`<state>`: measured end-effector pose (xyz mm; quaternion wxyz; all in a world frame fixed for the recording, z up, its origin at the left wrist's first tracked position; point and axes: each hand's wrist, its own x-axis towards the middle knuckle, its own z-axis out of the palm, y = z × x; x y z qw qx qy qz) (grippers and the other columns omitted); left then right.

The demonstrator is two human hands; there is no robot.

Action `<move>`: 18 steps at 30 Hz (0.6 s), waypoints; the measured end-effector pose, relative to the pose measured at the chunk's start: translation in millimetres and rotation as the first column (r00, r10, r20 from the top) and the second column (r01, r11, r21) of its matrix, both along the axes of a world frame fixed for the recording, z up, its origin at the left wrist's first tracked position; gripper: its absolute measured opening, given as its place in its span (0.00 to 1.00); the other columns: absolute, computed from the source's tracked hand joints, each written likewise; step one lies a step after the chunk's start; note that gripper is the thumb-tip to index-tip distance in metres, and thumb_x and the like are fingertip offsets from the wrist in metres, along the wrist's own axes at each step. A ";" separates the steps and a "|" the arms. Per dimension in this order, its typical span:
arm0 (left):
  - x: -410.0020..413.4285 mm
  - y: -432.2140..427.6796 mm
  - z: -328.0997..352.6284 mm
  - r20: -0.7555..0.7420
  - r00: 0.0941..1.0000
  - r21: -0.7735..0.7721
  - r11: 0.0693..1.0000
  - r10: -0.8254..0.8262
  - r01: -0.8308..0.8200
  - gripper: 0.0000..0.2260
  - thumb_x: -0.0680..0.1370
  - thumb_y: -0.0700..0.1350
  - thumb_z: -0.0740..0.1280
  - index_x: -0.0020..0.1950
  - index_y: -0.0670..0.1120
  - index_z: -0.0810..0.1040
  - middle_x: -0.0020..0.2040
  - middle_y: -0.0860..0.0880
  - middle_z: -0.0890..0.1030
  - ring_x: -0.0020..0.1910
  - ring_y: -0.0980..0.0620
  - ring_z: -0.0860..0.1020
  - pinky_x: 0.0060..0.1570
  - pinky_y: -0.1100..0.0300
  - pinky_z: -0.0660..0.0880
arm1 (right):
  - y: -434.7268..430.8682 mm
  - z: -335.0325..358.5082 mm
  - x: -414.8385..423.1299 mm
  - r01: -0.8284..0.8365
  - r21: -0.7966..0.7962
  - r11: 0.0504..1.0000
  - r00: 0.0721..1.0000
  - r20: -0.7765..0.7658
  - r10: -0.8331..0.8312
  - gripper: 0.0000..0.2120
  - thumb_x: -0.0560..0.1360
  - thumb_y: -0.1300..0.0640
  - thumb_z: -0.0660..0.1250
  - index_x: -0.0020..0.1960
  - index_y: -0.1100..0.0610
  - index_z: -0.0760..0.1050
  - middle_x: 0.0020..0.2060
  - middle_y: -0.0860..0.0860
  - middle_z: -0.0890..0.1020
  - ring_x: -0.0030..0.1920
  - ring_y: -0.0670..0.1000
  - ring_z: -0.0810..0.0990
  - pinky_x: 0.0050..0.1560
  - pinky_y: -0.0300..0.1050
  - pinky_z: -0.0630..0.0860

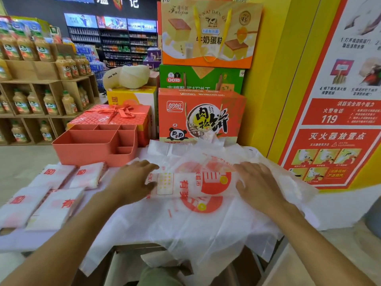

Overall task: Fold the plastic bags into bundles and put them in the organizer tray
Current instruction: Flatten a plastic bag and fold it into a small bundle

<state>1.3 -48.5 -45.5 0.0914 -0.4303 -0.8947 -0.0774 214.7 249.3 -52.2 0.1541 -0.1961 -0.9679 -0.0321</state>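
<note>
Fingers straight, left hand and right hand pressing red-printed plastic bag strip

Surface: table in front of me, pale top, a bare strip showing at 8 o'clock along the near edge. At 11 o'clock: coral organizer tray, compartments facing up, standing on the far part of the top. At 9 o'clock: four folded bundles, white with red print, lying flat in two rows of two; the far row sits just beside the tray's front wall. Centre through 3 o'clock: loose plastic bags, translucent white with red print, spread in overlapping layers and hanging over the near edge at 6 o'clock.
</note>
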 end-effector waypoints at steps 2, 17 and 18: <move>12.2 17.0 -15.8 0.011 0.999 -0.003 0.999 -0.043 0.043 0.25 0.81 0.59 0.61 0.77 0.54 0.67 0.74 0.52 0.72 0.72 0.49 0.70 0.68 0.51 0.68 | -12.8 -13.4 -10.9 -0.080 -0.025 0.997 0.997 0.020 0.080 0.22 0.83 0.49 0.57 0.76 0.49 0.65 0.74 0.48 0.70 0.75 0.52 0.66 0.79 0.53 0.55; 1.6 29.7 -65.3 0.188 0.982 -0.229 0.973 0.007 0.037 0.36 0.72 0.71 0.28 0.81 0.65 0.39 0.81 0.59 0.36 0.80 0.53 0.33 0.77 0.40 0.33 | 38.9 -49.6 17.0 0.061 -0.298 0.953 0.962 0.270 0.023 0.45 0.71 0.18 0.42 0.82 0.37 0.41 0.81 0.39 0.42 0.81 0.46 0.39 0.80 0.56 0.39; -2.0 29.4 -63.2 0.180 0.983 -0.244 0.970 0.032 0.013 0.33 0.75 0.70 0.33 0.81 0.65 0.41 0.81 0.59 0.37 0.80 0.52 0.34 0.77 0.39 0.33 | 43.8 -50.9 21.1 0.063 -0.301 0.952 0.969 0.246 0.013 0.45 0.71 0.19 0.44 0.82 0.38 0.44 0.81 0.39 0.44 0.81 0.46 0.42 0.80 0.54 0.40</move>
